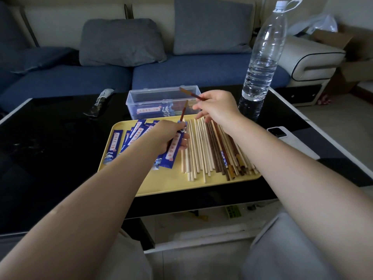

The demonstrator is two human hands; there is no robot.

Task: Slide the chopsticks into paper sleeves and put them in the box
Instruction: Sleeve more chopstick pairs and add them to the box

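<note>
The tray (161,184) was pale yellow on a glossy black surface (60,148). The paper sleeves (129,136) were deep blue with a white label strip, red characters and white wave patterns. The loose chopsticks (203,150) ran from pale wood to dark brown. The box (141,98) was clear plastic.

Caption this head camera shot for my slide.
Left hand holds sleeve with one chopstick in; right hand brings the second.

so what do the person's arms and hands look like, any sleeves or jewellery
Both forearms are bare up to the frame edge, with no sleeves in view. The left hand and right hand show no gloves, rings, watch or bracelets. Only grey trousers show below.
</note>
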